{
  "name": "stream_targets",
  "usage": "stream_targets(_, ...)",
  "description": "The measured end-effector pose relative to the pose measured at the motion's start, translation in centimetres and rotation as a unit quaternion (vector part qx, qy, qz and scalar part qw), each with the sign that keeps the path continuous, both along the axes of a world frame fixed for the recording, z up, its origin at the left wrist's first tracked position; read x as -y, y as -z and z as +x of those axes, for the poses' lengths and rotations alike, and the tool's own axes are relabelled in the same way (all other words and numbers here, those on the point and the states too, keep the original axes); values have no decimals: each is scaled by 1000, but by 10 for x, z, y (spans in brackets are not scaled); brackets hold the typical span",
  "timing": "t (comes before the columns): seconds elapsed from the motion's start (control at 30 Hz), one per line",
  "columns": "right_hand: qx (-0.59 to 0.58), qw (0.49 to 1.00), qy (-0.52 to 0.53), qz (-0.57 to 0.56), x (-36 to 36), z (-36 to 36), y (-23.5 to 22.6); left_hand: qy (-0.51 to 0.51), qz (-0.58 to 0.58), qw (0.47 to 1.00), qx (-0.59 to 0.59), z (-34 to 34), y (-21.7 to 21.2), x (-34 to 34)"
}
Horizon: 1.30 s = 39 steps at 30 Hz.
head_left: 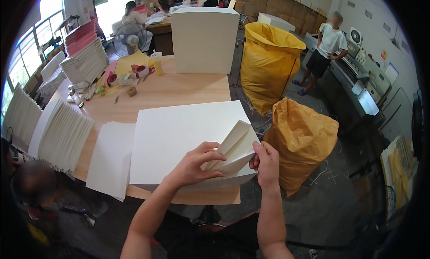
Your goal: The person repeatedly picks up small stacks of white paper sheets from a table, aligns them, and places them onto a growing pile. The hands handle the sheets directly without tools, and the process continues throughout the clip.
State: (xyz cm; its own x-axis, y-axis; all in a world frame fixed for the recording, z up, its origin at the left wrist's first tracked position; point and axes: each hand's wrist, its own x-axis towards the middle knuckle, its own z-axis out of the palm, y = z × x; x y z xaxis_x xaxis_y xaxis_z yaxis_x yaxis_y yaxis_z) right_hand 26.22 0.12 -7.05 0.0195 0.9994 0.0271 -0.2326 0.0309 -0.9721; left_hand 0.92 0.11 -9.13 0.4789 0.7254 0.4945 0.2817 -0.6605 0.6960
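Note:
A folded white paper piece (235,153), shaped like a paper bag or sleeve with its layers spread apart, is tilted up over the right front of a large white block (179,133). My left hand (199,162) curls around its left side, the thumb below and the fingers above, a little apart. At its right edge, my right hand (267,162) pinches the paper between thumb and bent fingers. The white block, a flat-topped box or stack, rests on a wooden table (188,89). Loose white sheets (109,156) lie against the block's left side.
Folded white stacks (62,133) line the table's left edge. Tape rolls (140,71), a drink cup (157,64) and a fan (130,37) sit farther back. A tall white block (204,41) stands behind. Yellow sacks (268,66) stand at right; a person (331,41) stands beyond them.

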Motion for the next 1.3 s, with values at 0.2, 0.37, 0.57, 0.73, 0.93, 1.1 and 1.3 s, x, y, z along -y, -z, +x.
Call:
stream_targets(0.2,212,968,78,111,-5,-6,15,-50,5,998,43,6,2,1)
stream_targets(0.37,-52,999,2,-11,-4,-1,1,4,44,999,-30,2,-3,-2)
stream_targets(0.57,92,983,134,88,13,-5,7,-3,-13,1000,22,2,-3,1)
stream_targets(0.73,467,802,179,327,42,-12,34,-2,-13,1000,14,1,0,0)
stream_targets(0.93,514,809,-61,277,47,-14,56,-30,146,974,-168,6,2,9)
stream_targets(1.1,500,819,-61,275,46,-12,51,-43,94,983,-154,8,-3,5)
stream_targets(1.3,435,860,-87,253,44,-5,40,-83,105,979,-157,10,10,0)
